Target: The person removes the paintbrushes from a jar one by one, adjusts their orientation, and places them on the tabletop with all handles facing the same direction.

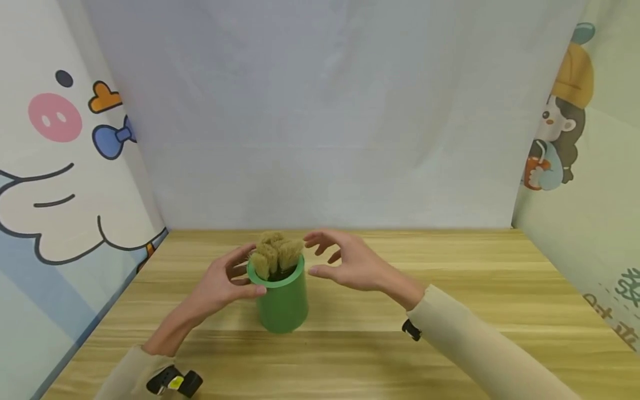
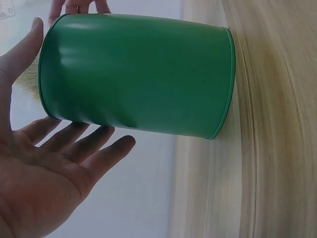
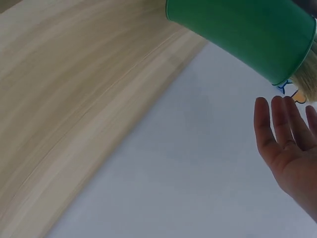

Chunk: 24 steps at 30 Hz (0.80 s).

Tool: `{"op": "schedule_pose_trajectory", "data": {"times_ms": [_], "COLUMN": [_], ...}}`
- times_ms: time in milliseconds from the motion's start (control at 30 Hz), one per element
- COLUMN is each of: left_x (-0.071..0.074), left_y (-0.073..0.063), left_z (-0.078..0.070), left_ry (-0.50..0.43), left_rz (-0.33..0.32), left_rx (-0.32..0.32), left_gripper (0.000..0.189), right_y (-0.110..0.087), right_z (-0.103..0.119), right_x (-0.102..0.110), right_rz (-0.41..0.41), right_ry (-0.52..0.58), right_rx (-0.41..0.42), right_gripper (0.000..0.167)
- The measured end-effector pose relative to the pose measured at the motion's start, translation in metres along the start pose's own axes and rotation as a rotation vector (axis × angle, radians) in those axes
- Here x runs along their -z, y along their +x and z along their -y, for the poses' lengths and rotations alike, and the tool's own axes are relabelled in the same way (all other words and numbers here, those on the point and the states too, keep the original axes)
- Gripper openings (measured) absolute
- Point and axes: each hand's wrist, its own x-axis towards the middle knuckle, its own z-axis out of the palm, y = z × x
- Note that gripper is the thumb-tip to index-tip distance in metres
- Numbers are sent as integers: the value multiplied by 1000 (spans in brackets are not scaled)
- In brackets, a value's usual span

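Observation:
A green cylindrical canister stands upright on the wooden table, and several tan bristle heads poke up from its mouth. Close by its left side is my left hand, thumb near the front rim and fingers beside the wall. The left wrist view shows that hand with extended fingers and a gap between palm and canister; whether the fingertips touch it is hard to tell. On the other side, my right hand hovers apart from the rim with fingers loosely bent, holding nothing. What lies below the bristles is hidden.
The wooden tabletop spreads around the canister. A pale cloth backdrop hangs behind it. Printed cartoon panels flank both sides, a white figure on the left and a character in a cap on the right.

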Motion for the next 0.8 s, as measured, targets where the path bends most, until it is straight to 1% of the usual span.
{"op": "schedule_pose_trajectory", "data": {"times_ms": [167,300,400,667,800], "left_x": [-1,-1,-1,1,0], "left_y": [3,3,3,3,5], "left_z": [-2,-2,-3,-2,-2], "left_ry": [-3,3,5,-1,-19], "left_rz": [-2,-4,-6,-3,2], "left_rx": [2,6,1,6,-4], "left_gripper": [96,95,94,95,93], "right_y": [15,21,24,27,30], "right_z": [1,4,4,1,0], "right_x": [-7,-13,-17,-26,-27], "right_rz": [-24,-73,-93,-63,-78], "right_ry": [33,22,15,-16,-2], "right_rx": [20,52,90,187,222], "right_gripper": [47,41,37,39,35]}}
